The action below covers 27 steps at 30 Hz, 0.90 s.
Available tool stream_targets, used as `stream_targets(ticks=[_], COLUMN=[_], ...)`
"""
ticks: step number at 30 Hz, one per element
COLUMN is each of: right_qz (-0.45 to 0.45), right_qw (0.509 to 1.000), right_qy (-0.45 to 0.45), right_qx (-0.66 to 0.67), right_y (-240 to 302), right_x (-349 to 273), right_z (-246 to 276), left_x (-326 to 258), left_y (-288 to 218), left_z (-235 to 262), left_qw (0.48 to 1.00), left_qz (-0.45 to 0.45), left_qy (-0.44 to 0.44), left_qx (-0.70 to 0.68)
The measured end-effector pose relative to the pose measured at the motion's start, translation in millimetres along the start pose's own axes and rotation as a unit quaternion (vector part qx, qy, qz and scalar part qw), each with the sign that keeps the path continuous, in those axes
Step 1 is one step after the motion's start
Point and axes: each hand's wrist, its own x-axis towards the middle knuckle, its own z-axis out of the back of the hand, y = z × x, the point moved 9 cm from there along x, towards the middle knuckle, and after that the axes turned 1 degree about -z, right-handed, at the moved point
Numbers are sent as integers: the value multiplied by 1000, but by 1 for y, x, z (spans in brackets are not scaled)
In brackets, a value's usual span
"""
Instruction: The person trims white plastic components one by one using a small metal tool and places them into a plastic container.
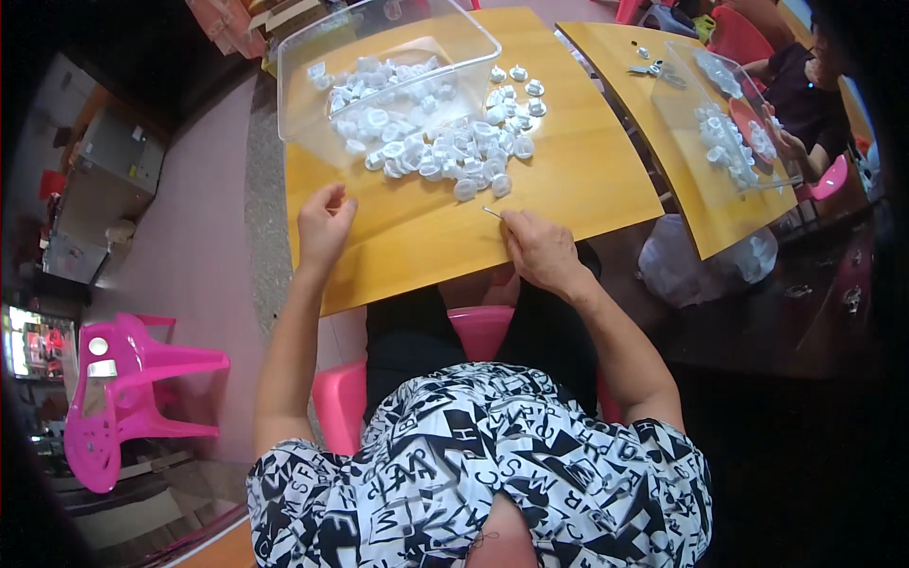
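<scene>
My left hand (327,225) is raised at the table's left near corner, fingers loosely bent and thumb apart, with nothing visible in it. In my closed right hand (543,250) is a thin metal tool (491,212), its narrow tip sticking out to the left; the handle is hidden in the fist. Just beyond the tip lies a heap of small white translucent plastic parts (438,156). A clear plastic box (288,104), tilted on the table, has more such parts in it. Several white pieces (519,73) lie in rough rows right of the box.
The yellow table (587,161) is in front of me. Another yellow table (606,71) on the right bears scissors (649,68) and a clear box of white parts, where a person (810,104) sits. Pink chair (118,388) at left; white plastic bags (677,260) below the right table.
</scene>
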Motion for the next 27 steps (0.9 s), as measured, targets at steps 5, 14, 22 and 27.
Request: stream_targets(ticks=[5,14,22,27], right_qz=[6,1,-4,-234], right_qw=[1000,1000,1000,837], right_qy=[-10,9,11,-278], right_qx=[11,15,0,409], right_y=[0,0,-7,-82], right_x=[-1,1,1,-10], right_z=[0,0,11,78], left_x=[21,34,45,23], left_y=[-1,-14,-2,46], left_z=[-41,-66,-71,-38], left_qw=[997,966,984,996], left_qz=[-68,-180,-137,16], left_qy=[-30,-41,-71,-83], left_qx=[21,184,89,-40])
